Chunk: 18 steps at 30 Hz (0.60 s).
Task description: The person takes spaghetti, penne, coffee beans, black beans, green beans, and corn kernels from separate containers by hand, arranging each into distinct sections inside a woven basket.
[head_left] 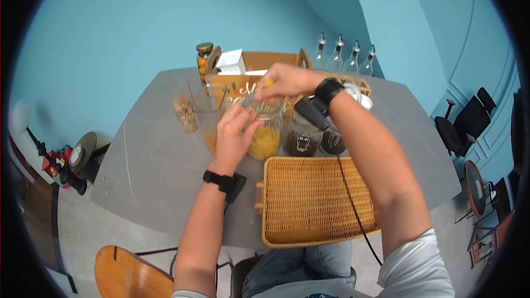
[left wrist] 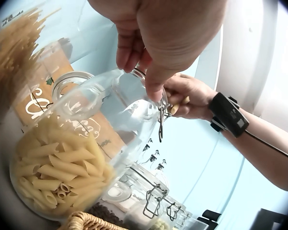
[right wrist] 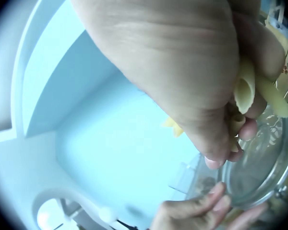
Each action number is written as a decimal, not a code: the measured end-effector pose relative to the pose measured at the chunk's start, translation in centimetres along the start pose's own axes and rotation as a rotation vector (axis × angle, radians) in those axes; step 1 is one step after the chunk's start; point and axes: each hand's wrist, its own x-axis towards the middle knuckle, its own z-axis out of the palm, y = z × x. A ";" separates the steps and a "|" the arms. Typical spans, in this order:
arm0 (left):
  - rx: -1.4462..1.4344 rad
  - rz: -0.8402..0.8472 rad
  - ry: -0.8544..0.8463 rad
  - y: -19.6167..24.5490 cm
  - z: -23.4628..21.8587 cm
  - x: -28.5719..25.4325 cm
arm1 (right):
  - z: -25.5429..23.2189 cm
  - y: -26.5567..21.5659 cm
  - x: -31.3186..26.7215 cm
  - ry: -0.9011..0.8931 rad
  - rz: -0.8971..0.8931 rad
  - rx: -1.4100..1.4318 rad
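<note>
Sitting at the grey counter (head_left: 154,160), a person works with both hands over a clip-top glass jar (head_left: 265,132) about half full of penne. Wicker tray (head_left: 314,201) lies just in front of the jar, near the counter's front edge; other jars stand just right of it, and a wooden box (head_left: 259,77) and glass bottles (head_left: 345,58) stand behind it. Open room: bare counter to the left. Left hand (head_left: 234,138) grips the jar at its rim, fingers curled (left wrist: 129,50). Right hand (head_left: 284,81) hovers above the mouth, grip pinched closed on a few penne pieces (right wrist: 245,91). Judgement: glass is heavy, smooth, breakable, best held round the body; dry pasta is light, stiff, brittle, easily dropped.
</note>
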 end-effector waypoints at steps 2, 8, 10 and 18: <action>-0.003 -0.008 -0.013 -0.5 0.0 0.1 | 0.0 -1.9 -3.2 0.022 0.061 0.088; -0.066 0.107 0.001 -2.0 0.3 0.5 | 7.1 1.3 -9.3 -0.189 0.053 0.128; 0.003 -0.001 -0.043 -0.9 -0.2 0.9 | 11.5 5.0 -9.5 -0.176 0.083 0.071; 0.103 0.002 -0.126 2.4 -2.3 -1.1 | 19.0 7.9 -11.0 0.154 0.063 0.539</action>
